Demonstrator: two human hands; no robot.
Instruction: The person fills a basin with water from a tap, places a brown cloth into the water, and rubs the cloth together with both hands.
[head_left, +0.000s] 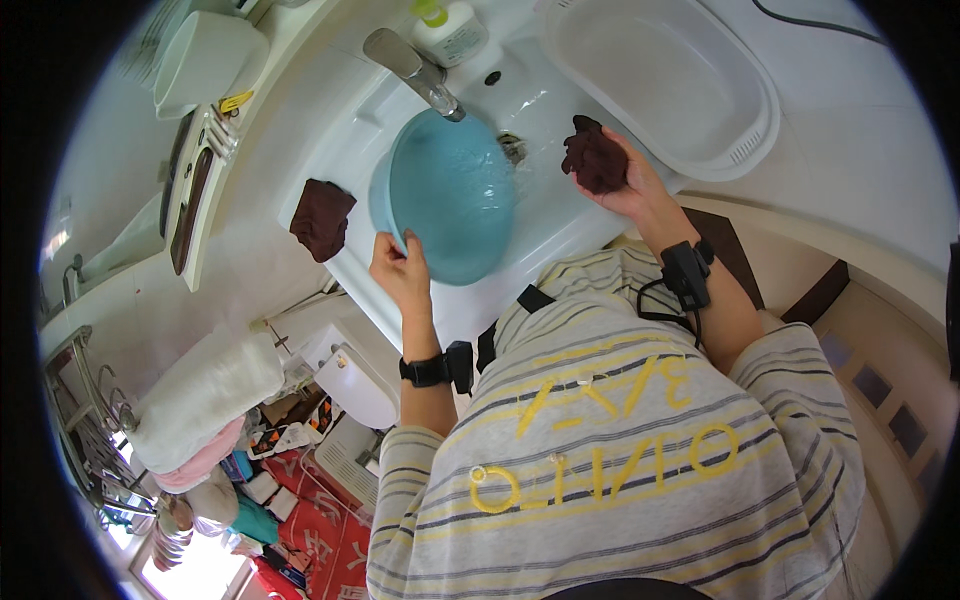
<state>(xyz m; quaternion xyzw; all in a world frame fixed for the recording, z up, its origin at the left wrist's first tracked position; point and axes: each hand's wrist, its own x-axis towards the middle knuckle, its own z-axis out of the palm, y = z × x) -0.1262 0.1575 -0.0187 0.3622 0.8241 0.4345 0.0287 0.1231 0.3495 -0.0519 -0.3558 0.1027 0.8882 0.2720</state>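
My left hand (403, 271) pinches the near left rim of a blue plastic basin (454, 199), which tilts in the white sink (551, 97) with water spilling over its right side near the drain (513, 148). My right hand (634, 180), right of the basin, holds a crumpled dark brown cloth (598, 156) in its palm. Another dark brown cloth (321, 219), folded, lies on the left edge of the sink. The metal faucet (420, 71) reaches over the basin's far rim.
A white plastic tub (667, 75) stands to the right of the sink. Behind the faucet is a pump bottle (454, 34). A shelf (206, 217) with a comb and a white container (206, 64) runs along the left. A toilet (356, 382) is at lower left.
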